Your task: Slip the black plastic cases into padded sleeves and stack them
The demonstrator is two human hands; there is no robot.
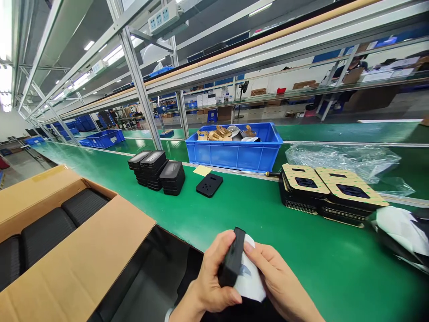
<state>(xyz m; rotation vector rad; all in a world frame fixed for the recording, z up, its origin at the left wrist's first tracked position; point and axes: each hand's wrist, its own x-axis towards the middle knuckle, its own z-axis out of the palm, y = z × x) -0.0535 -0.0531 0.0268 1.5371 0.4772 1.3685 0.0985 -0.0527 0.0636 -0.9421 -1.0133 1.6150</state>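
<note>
Head view, six o'clock: my left hand (212,278) grips a black case (233,258), my right hand (277,273) pinches the white sheet (254,284) beside it, grey mark (246,270) too blurred to read, at the glossy green bench's (311,255) edge, blue bin (231,156) at twelve, metal frame (137,78) at eleven.

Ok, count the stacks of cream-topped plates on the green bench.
2: the left stack and the right stack, side by side on the bench, nearer than the clear plastic. Something low behind them could be hidden.
</note>
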